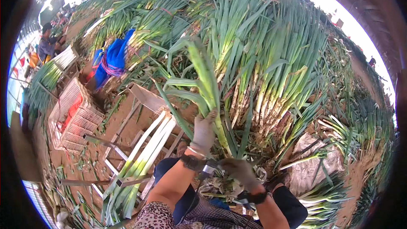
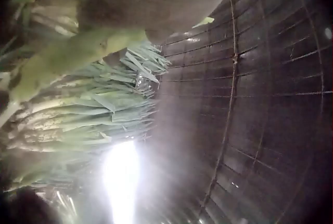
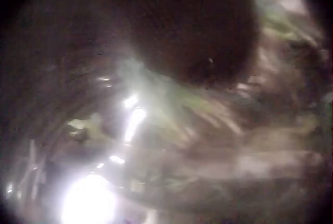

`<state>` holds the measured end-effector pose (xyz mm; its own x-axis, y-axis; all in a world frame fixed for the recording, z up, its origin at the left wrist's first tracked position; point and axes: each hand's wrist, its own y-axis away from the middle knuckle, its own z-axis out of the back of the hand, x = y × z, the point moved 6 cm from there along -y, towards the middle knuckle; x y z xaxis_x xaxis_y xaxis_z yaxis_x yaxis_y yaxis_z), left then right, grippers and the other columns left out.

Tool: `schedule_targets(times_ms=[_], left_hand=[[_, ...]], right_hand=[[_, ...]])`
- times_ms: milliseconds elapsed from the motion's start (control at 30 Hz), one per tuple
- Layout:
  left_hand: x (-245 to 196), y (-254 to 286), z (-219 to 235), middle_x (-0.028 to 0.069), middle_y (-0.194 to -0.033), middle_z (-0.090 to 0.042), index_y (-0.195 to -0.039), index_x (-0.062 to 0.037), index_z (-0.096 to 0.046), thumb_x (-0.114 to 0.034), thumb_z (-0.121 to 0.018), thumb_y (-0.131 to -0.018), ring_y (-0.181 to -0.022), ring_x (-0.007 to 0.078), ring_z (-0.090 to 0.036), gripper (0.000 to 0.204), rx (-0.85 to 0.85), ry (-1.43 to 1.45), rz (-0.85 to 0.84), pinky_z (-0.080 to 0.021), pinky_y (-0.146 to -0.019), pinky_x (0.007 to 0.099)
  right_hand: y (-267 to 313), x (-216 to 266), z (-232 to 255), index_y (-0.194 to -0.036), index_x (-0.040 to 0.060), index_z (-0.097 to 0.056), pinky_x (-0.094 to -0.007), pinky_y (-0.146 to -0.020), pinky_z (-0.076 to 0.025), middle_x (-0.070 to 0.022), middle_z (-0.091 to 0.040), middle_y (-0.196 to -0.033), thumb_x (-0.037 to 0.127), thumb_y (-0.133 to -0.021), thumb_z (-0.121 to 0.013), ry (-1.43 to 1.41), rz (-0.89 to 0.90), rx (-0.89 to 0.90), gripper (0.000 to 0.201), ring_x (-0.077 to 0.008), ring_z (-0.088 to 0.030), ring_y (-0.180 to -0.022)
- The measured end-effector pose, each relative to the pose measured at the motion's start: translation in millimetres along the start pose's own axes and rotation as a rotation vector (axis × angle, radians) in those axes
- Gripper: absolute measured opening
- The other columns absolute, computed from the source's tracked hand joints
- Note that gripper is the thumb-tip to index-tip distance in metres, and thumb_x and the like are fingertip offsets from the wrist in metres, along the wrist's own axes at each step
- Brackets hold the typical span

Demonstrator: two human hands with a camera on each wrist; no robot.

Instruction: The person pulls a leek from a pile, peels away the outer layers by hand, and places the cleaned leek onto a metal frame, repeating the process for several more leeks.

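Observation:
In the head view a leek (image 1: 207,82) stands slanted in front of the person, its green leaves up. The gloved left hand (image 1: 204,133) grips it around the middle. The gloved right hand (image 1: 241,172) is low at the leek's bottom end; whether its fingers hold that end is hidden. The left wrist view shows a blurred glove (image 2: 151,3) across the top and the pale green stalk (image 2: 73,60) beside it. A dark blurred glove (image 3: 197,26) fills the top of the right wrist view.
Trimmed leeks (image 1: 148,148) lie on a metal rack (image 1: 95,182) at the left, near a plastic crate (image 1: 76,116) and a blue bundle (image 1: 115,57). Untrimmed leeks (image 1: 275,63) are piled ahead. A pale sack (image 1: 316,161) lies at the right.

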<state>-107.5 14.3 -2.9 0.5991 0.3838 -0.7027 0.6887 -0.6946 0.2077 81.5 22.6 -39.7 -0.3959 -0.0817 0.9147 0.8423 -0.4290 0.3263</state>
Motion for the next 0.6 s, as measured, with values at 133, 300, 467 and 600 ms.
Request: schedule_targets(times_ms=[133, 300, 467, 600], left_hand=[[-31.1, 4.4, 2.4, 0.0076, -0.094, -0.064, -0.111, 0.0007, -0.057, -0.015, -0.056, -0.094, -0.080, 0.0183, -0.064, 0.024, 0.115, -0.628, -0.412, -0.052, -0.068, 0.0266], [-13.7, -3.2, -0.4, 0.0096, -0.097, -0.065, -0.110, 0.0043, -0.055, -0.016, -0.047, -0.097, -0.083, 0.0205, -0.064, 0.025, 0.016, 0.073, 0.098, -0.053, -0.077, 0.0314], [-12.7, -6.8, -5.3, 0.0112, -0.101, -0.064, -0.116, -0.0006, -0.055, -0.019, -0.049, -0.093, -0.094, 0.0238, -0.062, 0.031, -0.013, 0.203, 0.158, -0.050, -0.081, 0.0350], [-26.9, 5.2, -15.3, 0.0084, -0.099, -0.063, -0.116, 0.0011, -0.056, -0.010, -0.051, -0.091, -0.088, 0.0219, -0.061, 0.027, 0.004, -0.330, -0.201, -0.050, -0.078, 0.0307]], right_hand=[[-97.8, -79.7, -80.8, -0.117, -0.0008, -0.058, -0.0319, -0.083, -0.049, -0.0119, -0.065, -0.104, 0.009, -0.081, -0.067, 0.023, -0.020, 0.102, 0.039, -0.0221, -0.062, -0.093], [-151.7, -83.6, -70.2, -0.120, 0.0005, -0.056, -0.0341, -0.085, -0.048, -0.0144, -0.063, -0.108, 0.010, -0.081, -0.067, 0.218, 0.005, -0.139, 0.042, -0.0250, -0.061, -0.097], [-111.1, -27.6, -29.9, -0.123, 0.0018, -0.054, -0.0362, -0.087, -0.047, -0.0168, -0.061, -0.111, 0.011, -0.081, -0.067, 0.292, 0.185, -0.327, 0.045, -0.0279, -0.059, -0.100], [-18.0, 79.0, 11.9, -0.126, 0.0028, -0.053, -0.0379, -0.089, -0.046, -0.0188, -0.059, -0.113, 0.012, -0.081, -0.067, 0.528, 0.465, -0.693, 0.048, -0.0302, -0.057, -0.102]])
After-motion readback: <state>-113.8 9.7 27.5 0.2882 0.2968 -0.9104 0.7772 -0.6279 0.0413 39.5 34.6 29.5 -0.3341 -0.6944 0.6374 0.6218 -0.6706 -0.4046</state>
